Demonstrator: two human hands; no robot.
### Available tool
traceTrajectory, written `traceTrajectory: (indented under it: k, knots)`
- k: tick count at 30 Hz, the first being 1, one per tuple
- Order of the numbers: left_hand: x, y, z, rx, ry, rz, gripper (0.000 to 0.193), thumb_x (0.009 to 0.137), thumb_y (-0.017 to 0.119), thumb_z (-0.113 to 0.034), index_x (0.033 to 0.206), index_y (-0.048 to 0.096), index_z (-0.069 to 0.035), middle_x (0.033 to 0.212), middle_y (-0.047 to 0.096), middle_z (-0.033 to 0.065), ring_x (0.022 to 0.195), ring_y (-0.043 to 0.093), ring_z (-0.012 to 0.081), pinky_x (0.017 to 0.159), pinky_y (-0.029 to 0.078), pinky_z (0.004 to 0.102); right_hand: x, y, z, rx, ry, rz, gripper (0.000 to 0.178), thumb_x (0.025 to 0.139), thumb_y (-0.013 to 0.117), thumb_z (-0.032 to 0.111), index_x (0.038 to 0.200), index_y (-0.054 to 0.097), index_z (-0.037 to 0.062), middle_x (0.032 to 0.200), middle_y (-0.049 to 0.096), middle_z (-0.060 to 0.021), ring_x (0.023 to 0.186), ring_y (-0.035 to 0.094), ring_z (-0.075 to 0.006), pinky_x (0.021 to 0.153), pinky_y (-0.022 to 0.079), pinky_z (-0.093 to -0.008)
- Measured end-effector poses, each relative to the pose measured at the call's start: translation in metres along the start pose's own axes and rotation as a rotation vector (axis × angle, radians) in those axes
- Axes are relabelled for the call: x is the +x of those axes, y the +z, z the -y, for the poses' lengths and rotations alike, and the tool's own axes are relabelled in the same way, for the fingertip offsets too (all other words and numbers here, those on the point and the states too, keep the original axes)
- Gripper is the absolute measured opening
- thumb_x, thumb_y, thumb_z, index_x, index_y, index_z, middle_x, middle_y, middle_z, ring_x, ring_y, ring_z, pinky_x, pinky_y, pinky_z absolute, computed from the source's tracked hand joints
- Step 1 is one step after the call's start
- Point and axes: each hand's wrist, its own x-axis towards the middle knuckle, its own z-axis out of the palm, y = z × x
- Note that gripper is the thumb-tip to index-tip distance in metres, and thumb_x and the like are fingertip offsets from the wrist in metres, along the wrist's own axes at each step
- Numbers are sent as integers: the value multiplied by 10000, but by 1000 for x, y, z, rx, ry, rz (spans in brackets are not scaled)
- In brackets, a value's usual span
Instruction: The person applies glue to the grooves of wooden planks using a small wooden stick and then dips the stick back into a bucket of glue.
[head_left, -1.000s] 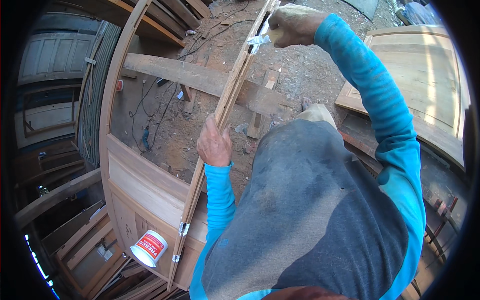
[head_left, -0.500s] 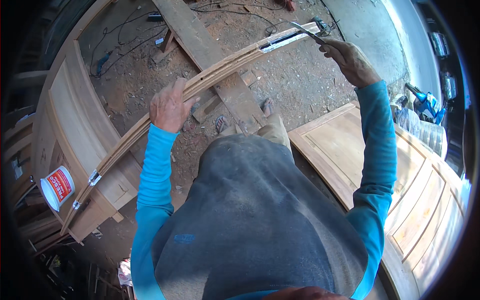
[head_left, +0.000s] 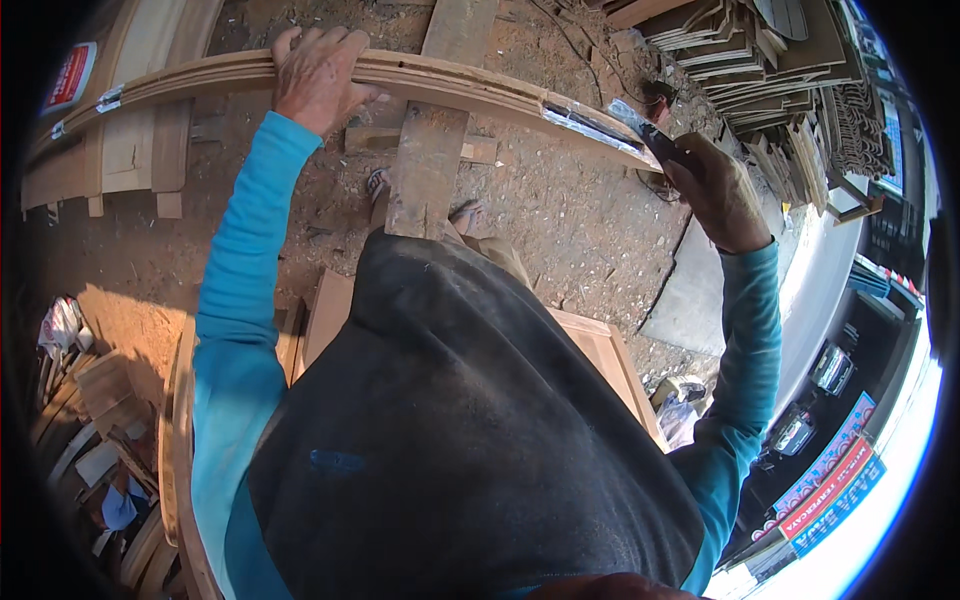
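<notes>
Wooden rail (head_left: pixel 450 82): lies across the upper part of the view, in front of the person. Long axis runs left to right, bowed by the lens, its right half sloping down toward the right hand (head_left: pixel 718 195). Narrow grooved edge faces up; a whitish patch (head_left: pixel 595 128) lines a dark slot near the right end.

Left hand (head_left: pixel 322 78): gripping the rail left of mid-view, fingers curled over the far edge, thumb along the near side. Right hand: fingers closed around the dark handle of a putty knife (head_left: pixel 652 138); blade points up-left, at the rail's far edge. Blade contact: cannot tell.

Edges and room: a plank (head_left: pixel 430 160) passes beneath the rail, toward the lap. Right of it, chip-strewn ground (head_left: pixel 590 220) opens out to a grey slab (head_left: pixel 695 290). Stacked boards (head_left: pixel 770 50) stand beyond the rail's right end.
</notes>
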Motion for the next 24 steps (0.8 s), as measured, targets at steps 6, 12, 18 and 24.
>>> traceTrajectory:
  k: [6,12,18,24]
  knots:
    - [-8,10,-9,16,-83,-27,656,671,962,-423,1191,656,-165,1168,696,28,1188,625,297,1128,347,569,25,-26,32,-497,-206,83,166,1031,693,194,1046,606,53,846,671,-205,798,682,-451,660,499,-539]
    - [4,-9,-21,-16,-140,151,682,679,976,-360,1244,650,-161,1211,680,73,1210,606,324,1139,360,556,27,-10,26,-748,-355,73,120,1026,679,197,1025,603,105,839,677,-128,725,704,-375,639,531,-498]
    - [0,-1,-12,-112,-105,8,515,681,975,-349,1003,648,-118,1061,665,112,1106,608,345,1066,338,570,45,9,40,-890,-440,117,113,994,653,141,1072,586,93,856,698,-113,776,748,-333,693,586,-464]
    - [0,7,-9,-55,-71,-43,519,693,973,-345,1027,644,-124,1036,649,97,1094,606,333,1046,359,556,72,22,38,-915,-621,149,164,1033,655,239,1162,624,142,928,730,-118,760,738,-365,652,570,-493]
